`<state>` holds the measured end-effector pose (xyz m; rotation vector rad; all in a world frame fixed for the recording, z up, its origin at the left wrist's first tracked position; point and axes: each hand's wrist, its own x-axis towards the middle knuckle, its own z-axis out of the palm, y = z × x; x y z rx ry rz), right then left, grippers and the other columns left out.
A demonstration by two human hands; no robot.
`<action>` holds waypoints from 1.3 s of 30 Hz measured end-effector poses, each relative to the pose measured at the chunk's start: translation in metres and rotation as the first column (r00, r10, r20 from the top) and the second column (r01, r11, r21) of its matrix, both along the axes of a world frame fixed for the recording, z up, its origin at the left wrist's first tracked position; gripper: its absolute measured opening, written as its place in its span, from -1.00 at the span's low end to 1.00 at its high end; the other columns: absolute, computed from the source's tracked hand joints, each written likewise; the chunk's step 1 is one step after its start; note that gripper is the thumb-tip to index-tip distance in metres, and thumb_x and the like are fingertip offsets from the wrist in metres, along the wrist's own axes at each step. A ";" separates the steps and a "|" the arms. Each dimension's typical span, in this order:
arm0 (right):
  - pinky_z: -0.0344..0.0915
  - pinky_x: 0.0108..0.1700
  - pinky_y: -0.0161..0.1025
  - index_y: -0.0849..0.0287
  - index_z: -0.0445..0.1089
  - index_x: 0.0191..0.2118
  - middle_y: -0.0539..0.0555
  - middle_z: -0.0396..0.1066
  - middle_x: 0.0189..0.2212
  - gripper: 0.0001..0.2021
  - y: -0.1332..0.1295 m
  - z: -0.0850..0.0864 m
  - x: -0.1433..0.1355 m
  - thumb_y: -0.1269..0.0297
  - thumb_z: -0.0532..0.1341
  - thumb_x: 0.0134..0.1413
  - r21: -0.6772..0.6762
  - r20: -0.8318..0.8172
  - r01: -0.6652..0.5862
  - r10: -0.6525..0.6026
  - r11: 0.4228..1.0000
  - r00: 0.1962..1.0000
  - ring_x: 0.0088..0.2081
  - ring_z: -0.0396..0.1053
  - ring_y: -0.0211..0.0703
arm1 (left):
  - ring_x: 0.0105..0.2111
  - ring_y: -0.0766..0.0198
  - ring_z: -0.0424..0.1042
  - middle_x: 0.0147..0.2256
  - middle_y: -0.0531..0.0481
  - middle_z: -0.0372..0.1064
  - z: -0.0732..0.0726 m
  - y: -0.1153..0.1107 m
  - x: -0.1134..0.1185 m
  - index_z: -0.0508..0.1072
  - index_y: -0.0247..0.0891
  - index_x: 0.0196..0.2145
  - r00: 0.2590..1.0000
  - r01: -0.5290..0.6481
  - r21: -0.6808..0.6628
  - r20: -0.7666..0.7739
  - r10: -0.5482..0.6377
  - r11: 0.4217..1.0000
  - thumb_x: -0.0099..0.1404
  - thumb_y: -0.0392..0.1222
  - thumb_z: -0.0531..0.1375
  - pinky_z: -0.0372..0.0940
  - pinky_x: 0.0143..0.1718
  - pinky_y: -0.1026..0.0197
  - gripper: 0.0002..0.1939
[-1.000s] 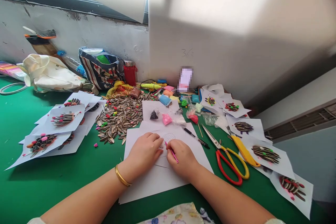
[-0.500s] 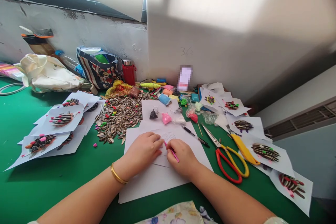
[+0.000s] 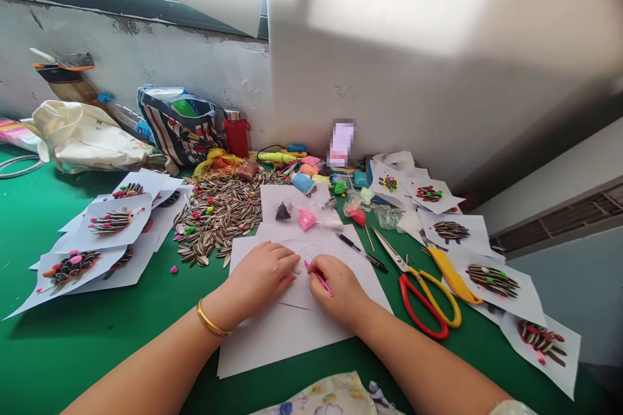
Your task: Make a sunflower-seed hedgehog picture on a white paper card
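At left, decorated cards lie beside a heap of striped seeds on the green table. At center, the left hand, gripping nothing visible, lies flat on the white paper; the right hand pinches a pink stick over it. Open scissors lie at right, near a yellow-handled cutter.

Two hands, one pink tool, one black pen, one pair of scissors, one gold bracelet
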<state>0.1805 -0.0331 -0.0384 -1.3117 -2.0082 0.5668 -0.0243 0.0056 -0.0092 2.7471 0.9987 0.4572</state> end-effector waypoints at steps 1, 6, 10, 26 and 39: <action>0.23 -0.28 -0.26 0.12 0.28 -0.35 0.00 0.38 -0.41 -0.88 0.001 0.000 0.000 0.49 0.08 0.03 -0.004 -0.005 -0.003 0.003 1.000 1.000 -0.35 0.31 -0.17 | -0.12 0.12 0.41 -0.20 -0.09 0.45 0.000 0.001 0.000 0.48 -0.16 -0.12 1.000 0.001 -0.007 -0.008 -0.001 1.000 0.31 -0.23 0.19 0.30 -0.02 0.03 -0.81; 0.25 -0.24 -0.24 0.12 0.31 -0.31 0.02 0.41 -0.38 -0.88 0.003 -0.002 0.000 0.46 0.08 0.07 -0.007 -0.013 0.004 -0.004 1.000 1.000 -0.31 0.34 -0.15 | -0.07 0.09 0.38 -0.12 -0.11 0.40 -0.001 0.000 0.003 0.46 -0.14 -0.06 0.999 -0.023 0.005 -0.036 0.023 1.000 0.31 -0.25 0.18 0.28 0.02 0.01 -0.75; 0.24 -0.24 -0.24 0.12 0.31 -0.31 0.02 0.40 -0.38 -0.88 0.003 -0.003 0.000 0.46 0.08 0.08 -0.008 -0.003 0.004 -0.004 1.000 1.000 -0.31 0.33 -0.15 | -0.08 0.09 0.36 -0.13 -0.11 0.38 -0.004 -0.004 0.007 0.46 -0.14 -0.05 0.997 -0.039 0.037 -0.059 0.041 0.999 0.33 -0.28 0.13 0.26 0.02 -0.01 -0.75; 0.21 -0.29 -0.27 0.12 0.30 -0.34 0.00 0.39 -0.41 -0.88 0.001 0.003 -0.002 0.49 0.09 0.07 -0.010 0.022 -0.020 0.020 1.000 1.000 -0.35 0.32 -0.17 | -0.05 0.06 0.39 -0.08 -0.13 0.44 0.006 0.001 -0.002 0.52 -0.21 -0.17 0.998 -0.007 -0.041 -0.061 0.005 0.999 0.24 -0.34 0.18 0.31 0.02 0.01 -0.78; 0.20 -0.27 -0.26 0.13 0.30 -0.34 -0.01 0.39 -0.41 -0.88 0.000 0.002 -0.003 0.49 0.09 0.07 -0.002 0.023 -0.023 0.023 1.000 0.999 -0.35 0.31 -0.18 | 0.01 0.05 0.36 -0.03 -0.13 0.41 0.005 0.000 -0.004 0.50 -0.21 -0.08 0.997 -0.031 -0.102 -0.067 0.024 0.994 0.24 -0.30 0.17 0.27 0.10 0.00 -0.72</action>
